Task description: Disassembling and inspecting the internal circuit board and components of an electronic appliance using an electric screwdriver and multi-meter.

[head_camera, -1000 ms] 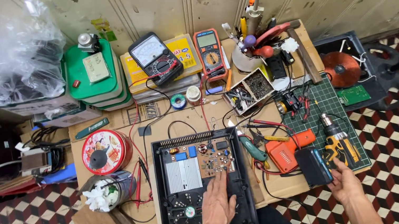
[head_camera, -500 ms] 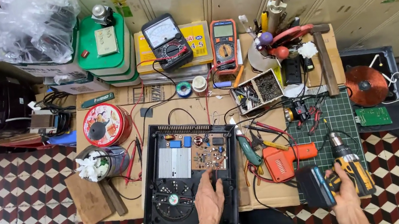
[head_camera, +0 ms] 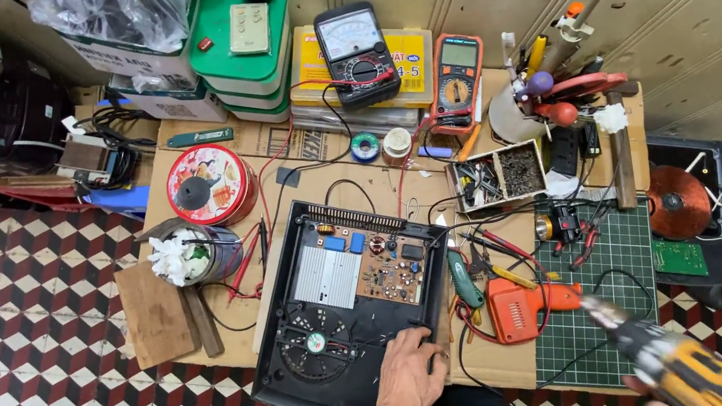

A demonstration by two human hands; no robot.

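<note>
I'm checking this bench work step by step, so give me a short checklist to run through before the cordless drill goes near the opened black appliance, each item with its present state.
1. Left hand steadies the opened black appliance at its near edge: ok.
2. Cordless drill gripped in the right hand: ok, though the hand is mostly out of frame.
3. Drill bit type and seating: cannot tell, blurred.
4. Circuit board and fan exposed, cover off: ok.
5. Area beside the appliance free of clutter: not ok; the orange corded drill and loose wires lie close by.
</note>
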